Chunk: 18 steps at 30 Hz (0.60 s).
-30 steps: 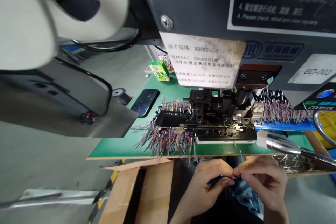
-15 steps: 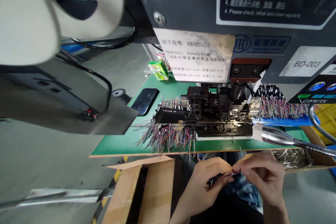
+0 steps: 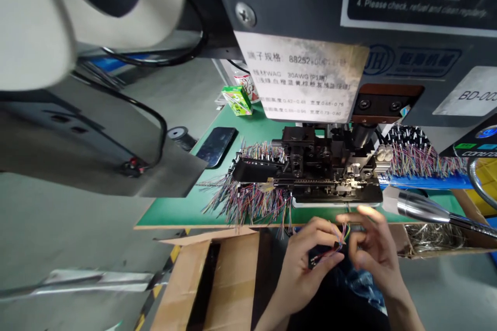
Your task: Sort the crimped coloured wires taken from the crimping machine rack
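Observation:
My left hand (image 3: 306,256) is closed on a small bundle of thin coloured wires (image 3: 342,235), pinched between thumb and fingers. Some strands stand up from the grip, green and pink among them, and other ends stick out below the fingers. Beside the bundle, my right hand (image 3: 375,245) has its fingers apart and curved, the fingertips close to the upper strands; whether they touch is unclear. Just beyond both hands is the crimping machine's black metal head (image 3: 330,165), lit by a lamp.
A wire pile (image 3: 252,204) hangs over the front edge of the green table (image 3: 174,212). A phone (image 3: 216,147) and a green box (image 3: 237,101) lie behind. More wires (image 3: 419,158) rest at right, near the lamp's metal neck (image 3: 427,209). An open carton (image 3: 233,279) stands at lower left.
My right hand has released its pinch, spread its fingers and risen slightly. The wires in my left hand now show more strands pointing upward. The camera view has shifted a little.

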Available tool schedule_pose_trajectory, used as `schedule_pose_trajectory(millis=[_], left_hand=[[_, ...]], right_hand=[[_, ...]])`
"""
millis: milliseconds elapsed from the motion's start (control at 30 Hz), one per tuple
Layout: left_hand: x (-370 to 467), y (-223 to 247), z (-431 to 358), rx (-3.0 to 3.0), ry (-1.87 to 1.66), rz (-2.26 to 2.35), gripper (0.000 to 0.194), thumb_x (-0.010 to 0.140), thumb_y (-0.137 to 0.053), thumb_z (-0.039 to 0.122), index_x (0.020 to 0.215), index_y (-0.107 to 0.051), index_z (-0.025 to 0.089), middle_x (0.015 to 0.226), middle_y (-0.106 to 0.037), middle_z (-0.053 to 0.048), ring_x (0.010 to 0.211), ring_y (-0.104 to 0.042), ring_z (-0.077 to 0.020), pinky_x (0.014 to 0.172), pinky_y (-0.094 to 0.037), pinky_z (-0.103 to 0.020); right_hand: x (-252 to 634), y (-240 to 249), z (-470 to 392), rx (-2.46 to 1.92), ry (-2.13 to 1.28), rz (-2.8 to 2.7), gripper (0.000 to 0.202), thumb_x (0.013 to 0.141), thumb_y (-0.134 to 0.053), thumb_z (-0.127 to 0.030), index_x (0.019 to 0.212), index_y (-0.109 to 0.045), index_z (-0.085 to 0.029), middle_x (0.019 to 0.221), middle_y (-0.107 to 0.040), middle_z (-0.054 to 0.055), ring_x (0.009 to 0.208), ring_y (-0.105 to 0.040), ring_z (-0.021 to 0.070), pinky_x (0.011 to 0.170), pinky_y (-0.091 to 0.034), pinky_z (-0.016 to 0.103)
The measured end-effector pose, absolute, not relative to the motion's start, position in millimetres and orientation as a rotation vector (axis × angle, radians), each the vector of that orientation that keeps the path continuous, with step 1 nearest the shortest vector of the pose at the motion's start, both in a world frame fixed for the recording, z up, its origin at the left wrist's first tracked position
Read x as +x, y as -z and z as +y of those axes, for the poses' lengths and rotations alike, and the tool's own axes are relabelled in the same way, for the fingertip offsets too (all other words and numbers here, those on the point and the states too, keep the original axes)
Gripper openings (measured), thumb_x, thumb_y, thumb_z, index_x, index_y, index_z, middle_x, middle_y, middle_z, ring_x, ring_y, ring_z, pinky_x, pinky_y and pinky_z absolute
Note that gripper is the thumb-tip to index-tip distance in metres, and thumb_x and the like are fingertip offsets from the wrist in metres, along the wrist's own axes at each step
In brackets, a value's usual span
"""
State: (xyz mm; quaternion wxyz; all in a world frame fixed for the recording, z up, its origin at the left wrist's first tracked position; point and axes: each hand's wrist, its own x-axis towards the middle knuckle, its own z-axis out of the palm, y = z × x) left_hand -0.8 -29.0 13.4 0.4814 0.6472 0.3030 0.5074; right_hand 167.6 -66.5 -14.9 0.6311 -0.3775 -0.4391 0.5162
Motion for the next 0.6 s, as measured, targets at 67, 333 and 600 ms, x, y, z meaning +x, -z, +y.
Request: schedule_pose_trajectory(millis=[67,333,600], left_hand=[[2.3,-8.5,-28.4,1.521,-1.262,0.838,0.027,0.098,-0.077,0.045,0.086,-0.080,0.021,0.099,-0.075,-0.008,0.092,-0.072,-0.0217,0.085,-0.057,-0.030],[-0.2,-2.1,-15.0,1.449,-1.138,0.773,0.044,0.096,-0.072,0.061,0.103,-0.086,0.020,0.106,-0.080,-0.014,0.103,-0.075,-0.0278,0.091,-0.060,-0.035],[4.6,-12.0,-9.5,1.217,-1.084,0.848,0.043,0.094,-0.076,0.058,0.088,-0.088,0.018,0.090,-0.086,-0.012,0.086,-0.080,-0.0248,0.082,-0.062,-0.031]], right_hand=[[165.2,27.0,-66.8,-0.883,-1.319,-0.975,0.045,0.089,-0.088,-0.041,0.130,-0.071,-0.034,0.119,-0.078,0.007,0.050,-0.053,0.0058,0.045,-0.046,0.018],[166.1,25.7,-71.6,-0.988,-1.510,-0.843,0.028,0.090,-0.086,-0.045,0.092,-0.074,-0.020,0.066,-0.073,-0.001,0.039,-0.044,0.0055,0.039,-0.035,0.016],[170.1,23.3,-77.3,-1.058,-1.622,-0.789,0.038,0.083,-0.091,-0.048,0.082,-0.069,-0.018,0.067,-0.080,0.005,0.036,-0.040,0.0039,0.038,-0.027,0.016]])
